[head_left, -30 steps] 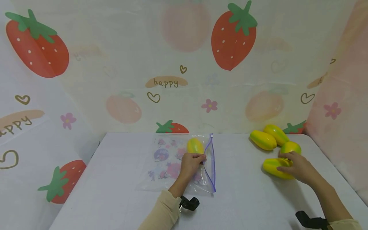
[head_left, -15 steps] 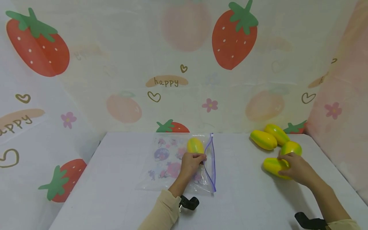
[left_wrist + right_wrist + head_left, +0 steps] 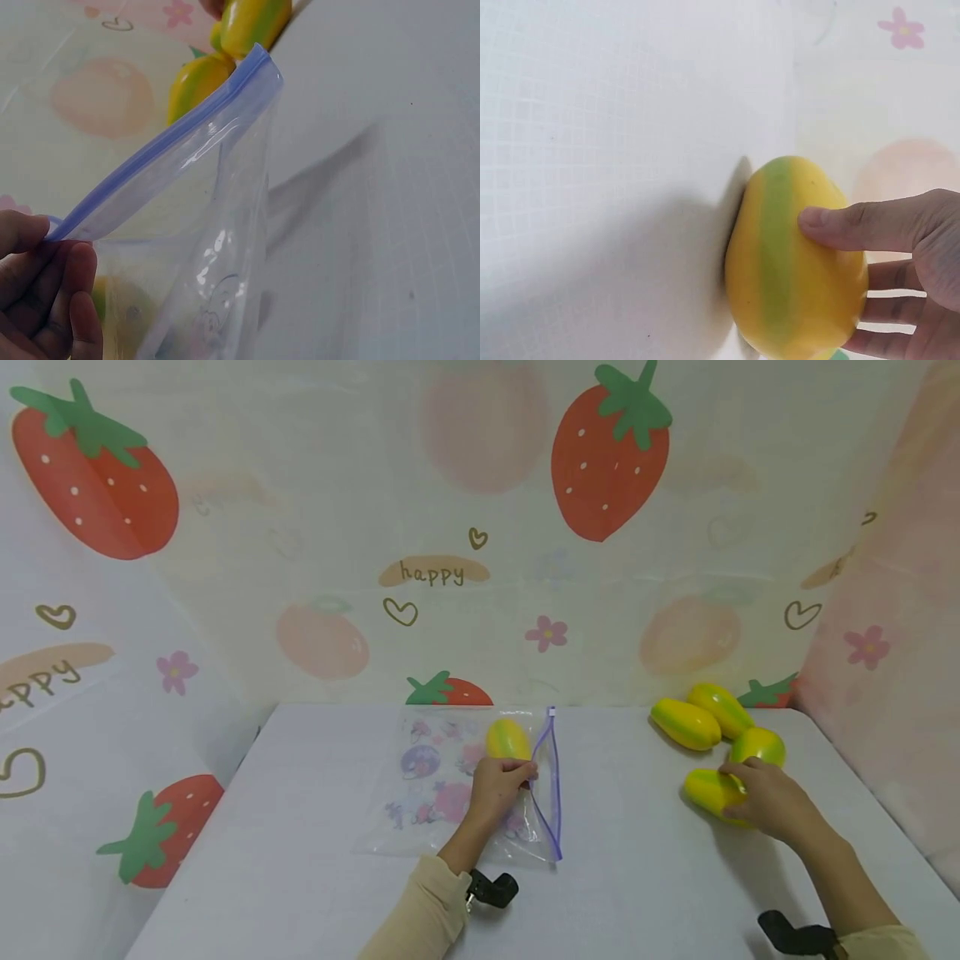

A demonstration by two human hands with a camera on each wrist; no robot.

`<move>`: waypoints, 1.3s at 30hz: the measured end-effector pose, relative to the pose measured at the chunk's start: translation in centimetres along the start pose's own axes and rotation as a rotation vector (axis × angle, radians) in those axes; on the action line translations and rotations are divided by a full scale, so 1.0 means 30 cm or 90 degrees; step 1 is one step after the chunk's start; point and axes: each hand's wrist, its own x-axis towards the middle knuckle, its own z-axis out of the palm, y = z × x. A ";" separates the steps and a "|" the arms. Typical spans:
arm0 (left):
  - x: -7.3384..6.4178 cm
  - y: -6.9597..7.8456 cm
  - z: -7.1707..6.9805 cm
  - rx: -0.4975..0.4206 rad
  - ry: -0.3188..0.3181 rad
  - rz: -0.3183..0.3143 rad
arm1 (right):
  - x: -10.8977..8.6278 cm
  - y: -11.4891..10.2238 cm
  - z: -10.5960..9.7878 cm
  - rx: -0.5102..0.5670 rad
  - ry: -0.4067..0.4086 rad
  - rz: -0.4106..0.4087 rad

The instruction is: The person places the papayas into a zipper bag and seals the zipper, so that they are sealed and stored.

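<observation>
My left hand (image 3: 497, 789) pinches the opening edge of a clear zip bag (image 3: 431, 835) with pink and purple prints and a purple zip strip. Its mouth gapes in the left wrist view, the purple strip (image 3: 161, 146) slanting up from the fingertips. Inside the bag lies a yellow papaya (image 3: 507, 739), partly hidden behind that hand. On the right, my right hand (image 3: 772, 802) grips another papaya (image 3: 708, 792), yellow with green streaks. In the right wrist view, the thumb presses one side of this papaya (image 3: 780, 262) and the fingers reach round the other, close over the table.
Several more papayas rest at the table's back right, one papaya (image 3: 759, 746) just behind my right hand and another papaya (image 3: 684, 724) further left. A white cloth covers the table (image 3: 262, 827). A strawberry-printed backdrop (image 3: 337, 527) rises behind it.
My right hand has drawn its thumb and fingers in around the nearest papaya and shifted slightly left. My left hand keeps its pinch on the bag, nearly unmoved.
</observation>
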 end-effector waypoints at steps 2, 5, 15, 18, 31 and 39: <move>-0.001 0.000 0.000 0.000 -0.001 -0.005 | 0.001 -0.003 -0.001 -0.008 -0.003 0.002; -0.002 0.001 0.001 0.000 -0.003 -0.010 | 0.001 -0.006 -0.002 -0.020 -0.008 0.006; 0.001 0.001 0.002 0.005 -0.005 -0.014 | 0.004 -0.014 0.001 -0.041 -0.017 0.029; 0.003 -0.001 0.001 0.006 -0.002 -0.011 | 0.004 -0.018 0.001 -0.045 -0.014 0.026; 0.005 -0.002 -0.003 0.004 0.001 0.004 | 0.002 -0.028 0.010 -0.049 0.009 0.013; 0.005 -0.001 -0.003 -0.001 -0.001 0.005 | 0.003 -0.028 0.016 -0.050 0.012 0.021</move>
